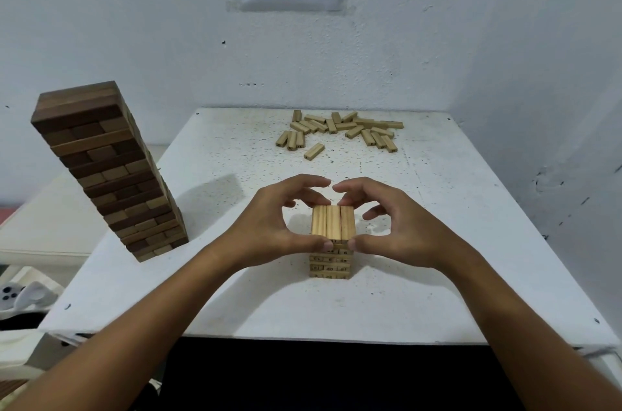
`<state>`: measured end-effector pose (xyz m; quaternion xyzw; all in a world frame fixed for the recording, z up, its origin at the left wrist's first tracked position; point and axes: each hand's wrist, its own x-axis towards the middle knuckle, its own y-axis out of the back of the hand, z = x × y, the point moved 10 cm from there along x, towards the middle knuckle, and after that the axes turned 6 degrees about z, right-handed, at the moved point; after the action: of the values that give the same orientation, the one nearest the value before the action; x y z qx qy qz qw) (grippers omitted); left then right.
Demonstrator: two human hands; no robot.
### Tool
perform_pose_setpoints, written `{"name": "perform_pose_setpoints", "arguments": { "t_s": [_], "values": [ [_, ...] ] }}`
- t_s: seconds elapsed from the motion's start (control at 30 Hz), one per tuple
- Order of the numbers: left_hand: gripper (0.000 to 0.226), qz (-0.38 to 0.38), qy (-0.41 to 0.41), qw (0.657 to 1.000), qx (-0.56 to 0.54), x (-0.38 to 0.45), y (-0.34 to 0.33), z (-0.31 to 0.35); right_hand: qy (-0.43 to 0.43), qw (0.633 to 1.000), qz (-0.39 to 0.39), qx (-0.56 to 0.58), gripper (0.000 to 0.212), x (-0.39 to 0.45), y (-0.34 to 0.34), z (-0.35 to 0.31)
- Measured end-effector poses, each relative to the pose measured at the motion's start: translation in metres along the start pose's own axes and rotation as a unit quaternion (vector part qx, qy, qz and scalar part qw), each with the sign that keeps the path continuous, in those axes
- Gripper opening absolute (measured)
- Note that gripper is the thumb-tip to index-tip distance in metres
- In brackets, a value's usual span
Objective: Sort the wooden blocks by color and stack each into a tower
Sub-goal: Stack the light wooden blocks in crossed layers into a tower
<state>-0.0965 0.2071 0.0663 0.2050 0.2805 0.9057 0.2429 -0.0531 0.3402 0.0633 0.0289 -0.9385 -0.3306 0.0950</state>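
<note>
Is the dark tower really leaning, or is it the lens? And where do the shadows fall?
Head view: wide-angle distortion probably tilts the dark tower near the left edge; the table edges splay too. The tower's soft shadow falls right of it; faint shadow lies under both hands, left hand, right hand. No glare.

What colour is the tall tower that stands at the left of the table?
The tall tower is brown, mixing dark and lighter brown blocks, seen best in the head view.

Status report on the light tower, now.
Both hands, left hand and right hand, pinch the light tower at its top layer. Loose light blocks wait at the far edge. Dark tower stands clear, left.
</note>
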Motion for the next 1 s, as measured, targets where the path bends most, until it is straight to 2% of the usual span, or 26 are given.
{"name": "perform_pose_setpoints", "arguments": {
  "t_s": [0.5, 0.63, 0.8, 0.87, 1.0],
  "values": [
    [0.082, -0.006, -0.011, 1.000, 0.011, 0.001, 0.001, 0.004, 0.003, 1.000, 0.004, 0.014, 0.062, 0.000, 0.002, 0.000],
    [0.070, 0.035, -0.004, 0.999, -0.010, 0.006, 0.015, 0.004, 0.000, 0.999, 0.029, 0.035, 0.053, 0.003, 0.010, -0.001],
    [0.048, 0.079, 0.027, 0.996, -0.029, 0.027, 0.031, -0.008, -0.004, 0.994, 0.086, 0.067, 0.027, 0.022, 0.032, 0.007],
    [0.038, 0.094, 0.048, 0.994, -0.039, 0.042, 0.035, -0.019, -0.015, 0.992, 0.107, 0.069, 0.024, 0.035, 0.040, 0.017],
    [0.039, 0.126, 0.093, 0.987, -0.036, 0.074, 0.042, -0.051, -0.042, 0.992, 0.112, 0.028, 0.021, 0.072, 0.041, 0.048]
  ]
}}
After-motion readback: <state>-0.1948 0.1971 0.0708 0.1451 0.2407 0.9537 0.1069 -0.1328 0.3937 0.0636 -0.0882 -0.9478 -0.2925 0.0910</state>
